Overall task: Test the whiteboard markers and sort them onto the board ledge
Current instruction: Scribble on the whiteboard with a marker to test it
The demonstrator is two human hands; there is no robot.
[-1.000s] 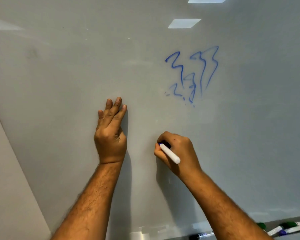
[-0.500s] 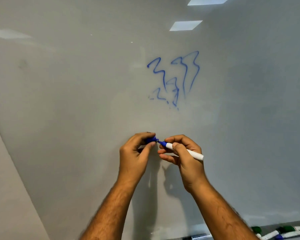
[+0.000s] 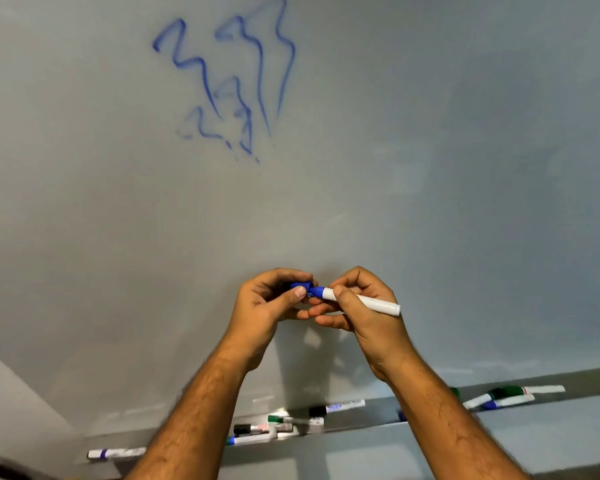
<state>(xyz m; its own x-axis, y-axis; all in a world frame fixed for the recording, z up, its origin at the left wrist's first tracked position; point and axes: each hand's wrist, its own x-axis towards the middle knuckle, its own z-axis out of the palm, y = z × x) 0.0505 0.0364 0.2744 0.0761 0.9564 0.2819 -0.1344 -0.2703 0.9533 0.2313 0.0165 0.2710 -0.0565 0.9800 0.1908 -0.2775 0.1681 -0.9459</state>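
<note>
Blue cap [image 3: 300,286] half hidden in left hand [image 3: 265,306], meeting marker [image 3: 357,300]

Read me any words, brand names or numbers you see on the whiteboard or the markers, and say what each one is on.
Blue scribble on the whiteboard: loose test strokes, no readable text.
Marker held in both hands: no print visible.
Black-capped marker on the ledge: blue label print, too blurred to read.
Other ledge markers: labels too small to read.

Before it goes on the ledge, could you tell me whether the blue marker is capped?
Cap meets tip; fully seated, cannot tell. Left hand holds blue cap against the marker.
</note>
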